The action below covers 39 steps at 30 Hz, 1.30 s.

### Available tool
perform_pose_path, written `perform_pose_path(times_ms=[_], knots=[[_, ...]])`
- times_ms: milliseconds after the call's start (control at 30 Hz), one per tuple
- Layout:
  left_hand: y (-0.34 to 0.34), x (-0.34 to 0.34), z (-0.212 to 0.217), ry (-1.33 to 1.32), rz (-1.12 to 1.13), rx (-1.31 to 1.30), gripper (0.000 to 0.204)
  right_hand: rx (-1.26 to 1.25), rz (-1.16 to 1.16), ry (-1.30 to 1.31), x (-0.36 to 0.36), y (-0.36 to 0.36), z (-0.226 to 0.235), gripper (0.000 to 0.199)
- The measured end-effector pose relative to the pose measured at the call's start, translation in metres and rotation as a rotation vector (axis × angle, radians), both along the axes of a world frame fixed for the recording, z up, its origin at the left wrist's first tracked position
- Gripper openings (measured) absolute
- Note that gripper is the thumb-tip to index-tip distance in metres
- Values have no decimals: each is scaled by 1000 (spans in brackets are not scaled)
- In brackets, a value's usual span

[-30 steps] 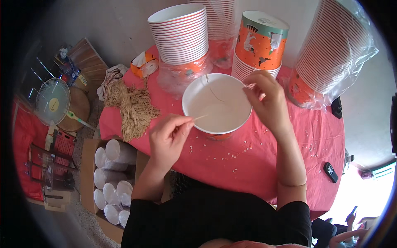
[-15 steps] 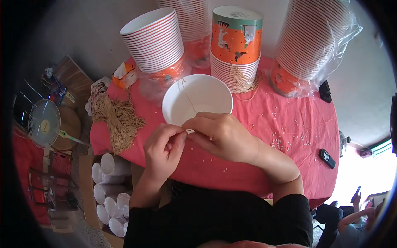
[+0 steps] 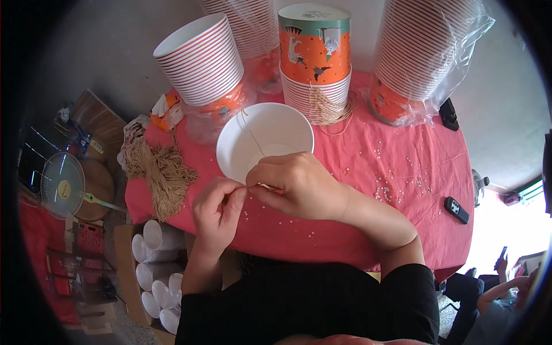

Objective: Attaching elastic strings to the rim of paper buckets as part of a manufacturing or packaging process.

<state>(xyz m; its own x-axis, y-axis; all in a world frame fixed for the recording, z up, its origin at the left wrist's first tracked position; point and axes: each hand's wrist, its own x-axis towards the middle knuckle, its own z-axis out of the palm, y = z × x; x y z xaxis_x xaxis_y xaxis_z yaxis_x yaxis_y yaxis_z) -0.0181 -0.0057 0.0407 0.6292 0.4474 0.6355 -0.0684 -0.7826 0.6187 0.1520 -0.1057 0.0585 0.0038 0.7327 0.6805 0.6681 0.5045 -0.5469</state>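
A white paper bucket [image 3: 291, 131] stands open-topped on the table in front of me. A thin tan cord [image 3: 252, 135] hangs from its far rim and runs across the inside toward my fingers. My right hand [image 3: 305, 187] is over the bucket's near rim, its fingers pinched on the cord's end. Close against it, my left hand [image 3: 215, 211] pinches with thumb and forefinger at the same spot. The fingers hide most of what lies between them. A thick bundle of tan cords [image 3: 163, 181] lies on the left of the table.
Stacked paper buckets [image 3: 201, 60] stand at the back left, an orange patterned bucket [image 3: 315, 54] tops another stack, and plastic-wrapped buckets [image 3: 417, 57] rise at right. Small white beads [image 3: 388, 190] and a remote [image 3: 456, 210] lie on the red cloth. A carton of clear cups [image 3: 129, 276] is beside me.
The view has shifted slightly, so the table things sit a little differently in the picture. My fingertips have come closer together, still pinching at the cord's end.
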Motion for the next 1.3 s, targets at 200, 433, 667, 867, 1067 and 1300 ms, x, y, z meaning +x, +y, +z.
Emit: perform_pose_path(times_ms=[200,433,667,867,1067,1300], knots=[[1,2,0,-3,-41,52,6,-67,61,41,6,-1,4,11],[-5,5,-1,65,33,106,23,-279,-84,28,32,-8,17,7],[-1,12,-21,178,24,186,19,-343,-45,-178,47,-6,13,3],[4,12,-18,38,-22,475,20,-247,90,-234,51,-8,13,5],[6,11,-8,24,-3,736,21,-345,113,-288,45,-16,16,9],[6,11,-7,-14,-14,776,21,-390,70,-326,41,-17,19,8]])
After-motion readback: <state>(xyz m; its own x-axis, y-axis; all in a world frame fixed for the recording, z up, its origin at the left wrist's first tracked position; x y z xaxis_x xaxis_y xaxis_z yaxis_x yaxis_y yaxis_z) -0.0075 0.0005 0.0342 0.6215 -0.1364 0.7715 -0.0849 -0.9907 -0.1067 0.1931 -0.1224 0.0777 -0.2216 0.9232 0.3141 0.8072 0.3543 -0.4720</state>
